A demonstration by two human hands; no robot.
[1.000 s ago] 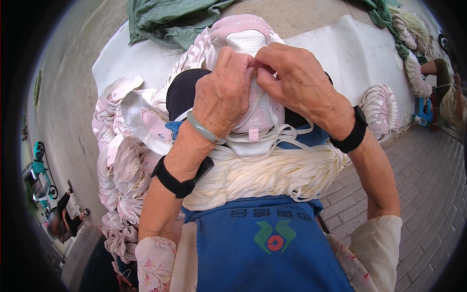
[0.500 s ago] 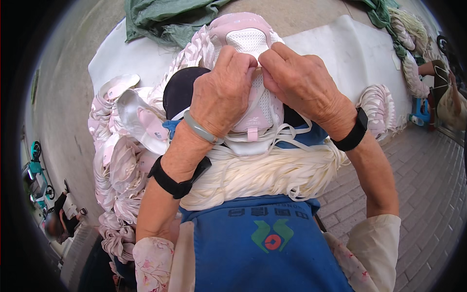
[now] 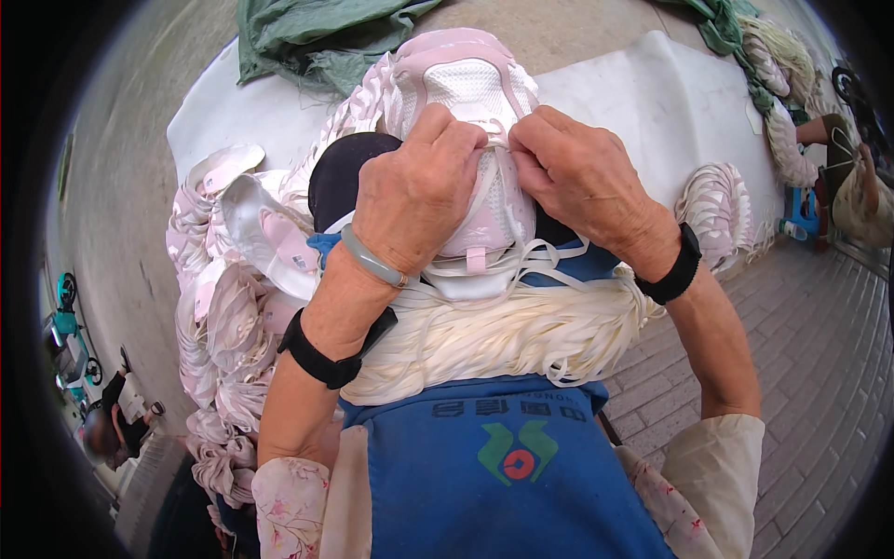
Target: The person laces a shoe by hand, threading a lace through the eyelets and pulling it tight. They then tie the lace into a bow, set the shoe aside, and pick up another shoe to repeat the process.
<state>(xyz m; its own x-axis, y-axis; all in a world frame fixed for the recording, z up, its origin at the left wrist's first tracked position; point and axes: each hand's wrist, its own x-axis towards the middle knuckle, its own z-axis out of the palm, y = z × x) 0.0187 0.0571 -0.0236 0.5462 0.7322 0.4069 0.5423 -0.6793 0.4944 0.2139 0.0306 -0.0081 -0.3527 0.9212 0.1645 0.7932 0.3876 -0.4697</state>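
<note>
A pink and white mesh shoe upper [image 3: 463, 82] lies in front of me, its toe pointing away and its tongue and pull tab toward me. My left hand [image 3: 424, 177] is closed in a pinch at the left side of the lace holes. On the other side, my right hand [image 3: 582, 172] pinches in the same way. A cream shoelace runs between the fingers of both hands, though the fingertips partly hide it. Loose lace ends [image 3: 549, 253] curl beside the pull tab. Close to my apron lies a thick bundle of cream shoelaces [image 3: 494, 331].
Stacked pink and white shoe uppers [image 3: 233, 317] fill the left side, and another stack [image 3: 715, 210] sits at right. A white sheet [image 3: 652, 112] covers the surface. Green cloth [image 3: 317, 42] lies at the far edge. Another person [image 3: 861, 191] sits far right.
Both hands have drawn slightly apart and a little toward me. More of the lace crossing the upper shows between them.
</note>
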